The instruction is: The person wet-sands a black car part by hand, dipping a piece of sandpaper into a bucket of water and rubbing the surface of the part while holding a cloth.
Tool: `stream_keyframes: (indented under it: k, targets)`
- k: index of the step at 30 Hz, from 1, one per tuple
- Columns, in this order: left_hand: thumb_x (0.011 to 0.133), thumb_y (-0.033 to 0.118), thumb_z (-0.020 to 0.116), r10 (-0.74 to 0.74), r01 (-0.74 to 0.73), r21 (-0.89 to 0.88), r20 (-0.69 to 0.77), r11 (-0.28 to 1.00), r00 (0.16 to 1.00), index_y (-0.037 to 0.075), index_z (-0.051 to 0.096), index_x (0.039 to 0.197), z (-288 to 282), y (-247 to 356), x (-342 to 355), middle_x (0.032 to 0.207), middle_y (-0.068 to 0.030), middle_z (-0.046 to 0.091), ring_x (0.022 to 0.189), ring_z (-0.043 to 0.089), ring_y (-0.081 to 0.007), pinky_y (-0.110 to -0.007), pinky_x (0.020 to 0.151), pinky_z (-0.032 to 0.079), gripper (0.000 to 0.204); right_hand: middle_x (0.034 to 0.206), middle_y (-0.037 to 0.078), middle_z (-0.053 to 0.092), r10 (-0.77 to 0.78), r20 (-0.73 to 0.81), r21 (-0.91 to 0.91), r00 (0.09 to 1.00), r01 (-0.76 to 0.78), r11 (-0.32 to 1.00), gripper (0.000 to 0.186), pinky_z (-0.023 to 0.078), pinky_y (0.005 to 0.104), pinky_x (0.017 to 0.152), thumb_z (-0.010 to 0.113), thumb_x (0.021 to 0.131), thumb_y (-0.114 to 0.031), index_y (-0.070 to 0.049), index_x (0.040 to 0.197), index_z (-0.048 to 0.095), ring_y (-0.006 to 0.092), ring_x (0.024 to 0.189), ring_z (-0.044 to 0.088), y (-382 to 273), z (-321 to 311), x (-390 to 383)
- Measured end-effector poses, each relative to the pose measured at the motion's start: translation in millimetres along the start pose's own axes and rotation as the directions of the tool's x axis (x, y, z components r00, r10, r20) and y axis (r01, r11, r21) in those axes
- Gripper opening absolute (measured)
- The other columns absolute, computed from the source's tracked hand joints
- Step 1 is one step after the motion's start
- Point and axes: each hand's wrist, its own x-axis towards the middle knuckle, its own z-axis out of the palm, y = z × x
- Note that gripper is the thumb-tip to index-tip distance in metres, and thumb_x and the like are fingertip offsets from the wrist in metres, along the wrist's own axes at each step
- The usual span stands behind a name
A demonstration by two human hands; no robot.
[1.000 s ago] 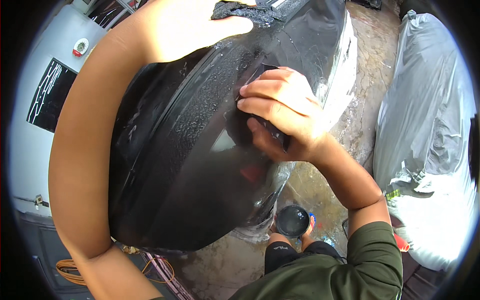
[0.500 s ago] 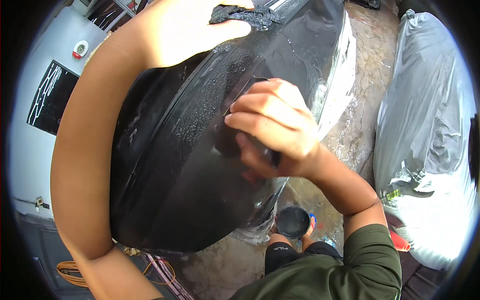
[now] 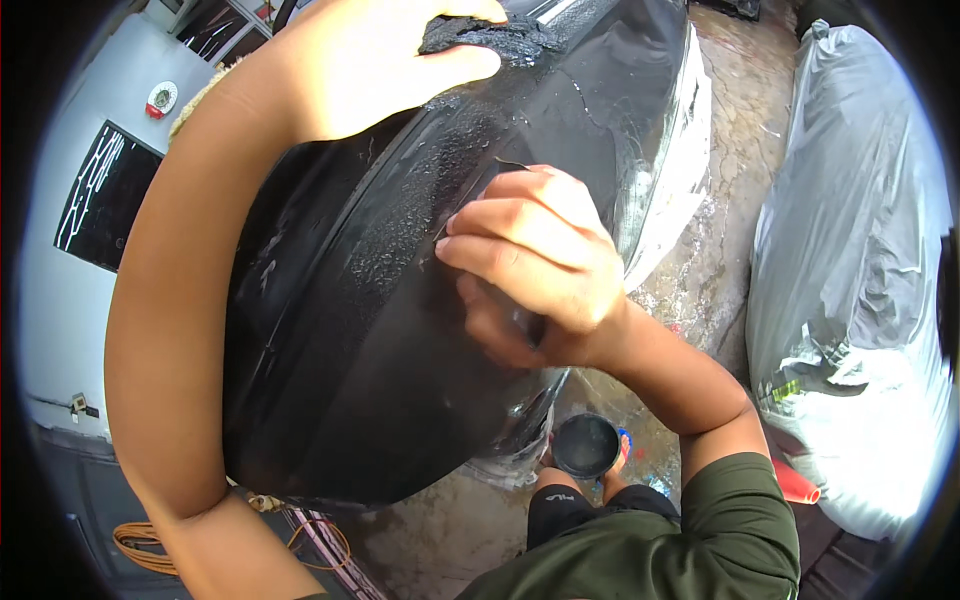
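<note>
Glossy black panel (image 3: pixel 370 430), water-beaded. Left hand (image 3: pixel 370 75) clamped on crumpled black cloth (image 3: pixel 485 38) at panel's far end, perhaps bracing long reach. Right hand (image 3: pixel 540 250), apart from left, curled round thin dark sheet (image 3: pixel 513 164) on panel's right half, fingers probably spreading pressure. Dark bucket (image 3: pixel 561 442) beyond panel's near end, likely within easy reach.

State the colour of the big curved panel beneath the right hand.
Glossy black; the panel shows best in the head view.
</note>
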Motion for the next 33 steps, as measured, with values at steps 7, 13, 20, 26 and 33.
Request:
stream_keyframes:
  k: [7, 13, 20, 26, 33]
  targets:
    - [0.109, 0.034, 0.074, 0.031, -0.030, -0.044, 0.028, 0.999, 0.999, -0.001, 0.072, 0.143, -1.4, -3.7, 11.4, 0.122, -0.0251, 0.075, 0.114, 0.072, -0.0401, -0.046, 0.103, 0.058, 0.049, 0.105, 0.008, 0.077, -0.033, -0.011, 0.001, 0.999, 0.033, 0.999, 0.035, 0.058, 0.0478, 0.097, 0.085, 0.067, -0.010, -0.008, 0.100, 0.075, 0.0327, 0.102, 0.075, 3.4, 2.7, -2.6]
    - [0.109, 0.034, 0.075, -0.073, 0.073, 0.009, 0.070, 0.997, 0.995, -0.002, 0.072, 0.144, -4.7, 5.6, 3.1, 0.123, -0.0244, 0.076, 0.114, 0.073, -0.0377, -0.045, 0.102, 0.058, 0.050, 0.107, 0.010, 0.079, 0.122, -0.117, -0.112, 0.986, -0.135, 0.984, 0.030, 0.058, 0.0471, 0.096, 0.083, 0.069, -0.010, -0.007, 0.098, 0.075, 0.0333, 0.102, 0.076, 20.7, 1.1, -6.4]
    - [0.110, 0.035, 0.073, -0.093, 0.100, -0.043, 0.152, 0.994, 0.984, -0.001, 0.072, 0.145, -4.1, 4.2, 15.7, 0.123, -0.0232, 0.075, 0.113, 0.073, -0.0356, -0.045, 0.099, 0.059, 0.051, 0.106, 0.011, 0.079, 0.258, -0.113, -0.130, 0.960, -0.271, 0.954, 0.033, 0.060, 0.0449, 0.095, 0.073, 0.072, 0.006, -0.002, 0.104, 0.077, 0.0335, 0.102, 0.075, 23.0, -5.2, -4.8]
    - [0.109, 0.035, 0.073, -0.047, 0.046, 0.020, 0.062, 0.999, 0.997, -0.001, 0.072, 0.144, -2.7, 6.1, 2.0, 0.123, -0.0234, 0.076, 0.112, 0.073, -0.0361, -0.046, 0.100, 0.059, 0.050, 0.106, 0.008, 0.077, 0.151, -0.068, -0.078, 0.986, -0.156, 0.985, 0.032, 0.057, 0.0461, 0.096, 0.085, 0.069, -0.011, -0.008, 0.099, 0.075, 0.0306, 0.104, 0.074, 13.4, -1.3, -2.5]
    - [0.109, 0.034, 0.074, -0.045, 0.048, -0.045, 0.067, 0.998, 0.997, -0.001, 0.072, 0.144, 3.2, -11.1, 5.0, 0.122, -0.0237, 0.075, 0.115, 0.072, -0.0390, -0.047, 0.103, 0.058, 0.050, 0.099, 0.008, 0.077, -0.015, -0.062, -0.048, 0.998, 0.012, 0.999, 0.033, 0.059, 0.0477, 0.096, 0.086, 0.065, -0.013, -0.007, 0.096, 0.075, 0.0300, 0.096, 0.076, 4.5, 5.0, -0.9]
